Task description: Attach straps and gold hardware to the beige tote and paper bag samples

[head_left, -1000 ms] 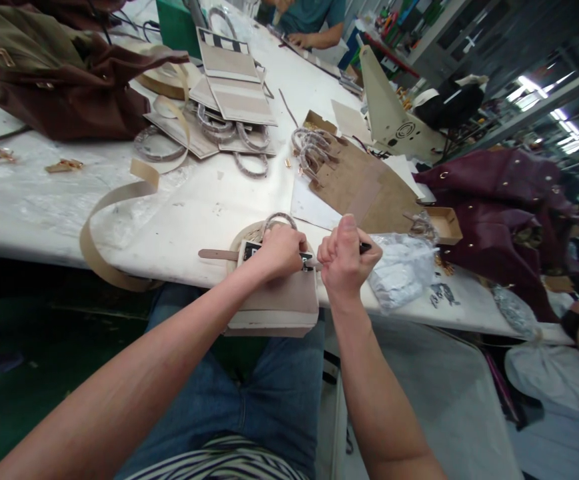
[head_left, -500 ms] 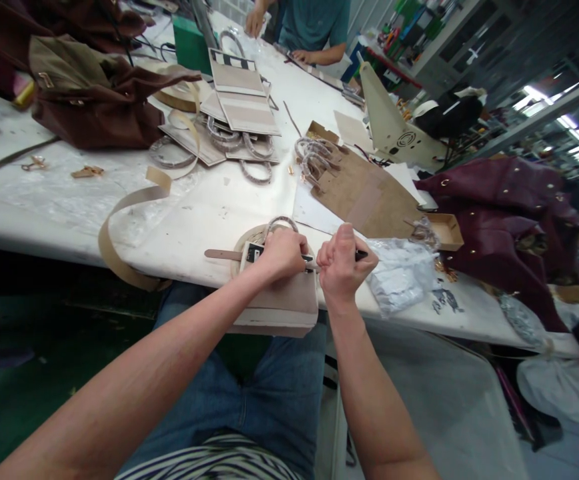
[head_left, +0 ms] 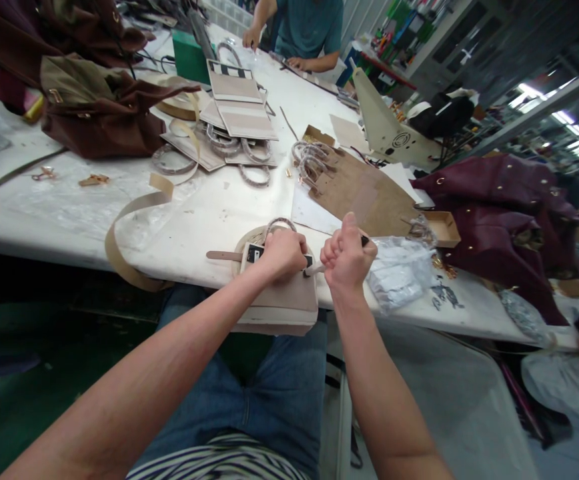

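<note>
A small beige handbag (head_left: 279, 307) rests at the table's front edge above my lap, its curved wrapped handle (head_left: 282, 223) standing up behind. My left hand (head_left: 283, 253) grips the bag's upper part near a black piece with a white label (head_left: 255, 254). The fingertips are partly hidden. My right hand (head_left: 348, 257) is in a fist, thumb up, around what looks like a screwdriver (head_left: 315, 269). Its thin shaft points left at the bag's right corner, and a black end shows behind the fist. A tan strap (head_left: 223, 255) sticks out to the left.
Beige bag panels (head_left: 242, 107) with wrapped handles are stacked farther back. A brown bag (head_left: 102, 123) stands left; maroon bags (head_left: 509, 207) lie right. Near my right hand are a plastic packet (head_left: 402, 273) and a small cardboard box (head_left: 442, 229). A co-worker (head_left: 307, 33) works at the far side.
My right hand has moved slightly right and turned a little, and more of the tool's shaft shows. My left hand and the bag stay in place. The view has shifted slightly.
</note>
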{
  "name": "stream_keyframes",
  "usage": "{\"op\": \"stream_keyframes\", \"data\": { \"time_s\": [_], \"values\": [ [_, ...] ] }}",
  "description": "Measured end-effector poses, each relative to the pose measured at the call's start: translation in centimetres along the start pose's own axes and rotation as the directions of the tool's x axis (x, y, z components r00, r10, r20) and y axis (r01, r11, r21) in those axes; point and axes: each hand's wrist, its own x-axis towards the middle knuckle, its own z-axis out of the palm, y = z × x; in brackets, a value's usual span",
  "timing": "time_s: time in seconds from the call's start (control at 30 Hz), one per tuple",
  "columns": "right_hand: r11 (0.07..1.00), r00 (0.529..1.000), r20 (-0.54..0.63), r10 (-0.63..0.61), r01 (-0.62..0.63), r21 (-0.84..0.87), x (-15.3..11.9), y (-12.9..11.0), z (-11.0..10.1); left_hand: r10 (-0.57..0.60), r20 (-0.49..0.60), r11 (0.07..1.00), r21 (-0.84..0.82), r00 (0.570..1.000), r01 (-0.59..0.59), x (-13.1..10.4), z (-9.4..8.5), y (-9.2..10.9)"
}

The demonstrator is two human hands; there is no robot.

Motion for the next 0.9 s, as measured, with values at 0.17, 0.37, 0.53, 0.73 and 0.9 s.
{"op": "stream_keyframes", "data": {
  "time_s": [0.17, 0.37, 0.53, 0.73, 0.9],
  "values": [
    [0.95, 0.95, -0.089, 0.301, -0.307, -0.065, 4.6, 2.9, 1.5, 0.04, 0.01, 0.999, -0.017, 0.999, -0.04, 0.2, 0.1, -0.4],
    [0.909, 0.909, -0.039, 0.414, -0.415, -0.041, 5.4, 1.6, 1.0, 0.001, 0.053, 0.998, -0.055, 0.999, 0.002, -0.2, -0.7, -0.1],
    [0.992, 0.992, -0.032, -0.12, 0.118, -0.045, 0.5, -0.2, 0.7, 0.002, 0.061, 0.999, -0.037, 0.998, 0.0, -0.5, -1.2, 0.2],
    [0.948, 0.975, -0.017, -0.221, 0.211, -0.238, -1.7, 1.1, 1.0, 0.05, 0.084, 0.996, -0.079, 0.995, -0.044, -0.4, -1.1, -0.7],
    [0.916, 0.965, 0.062, -0.255, 0.261, -0.306, -1.5, 1.5, 1.3, 0.069, 0.069, 0.995, -0.078, 0.995, -0.064, -0.3, -1.1, -0.9]
  ]
}}
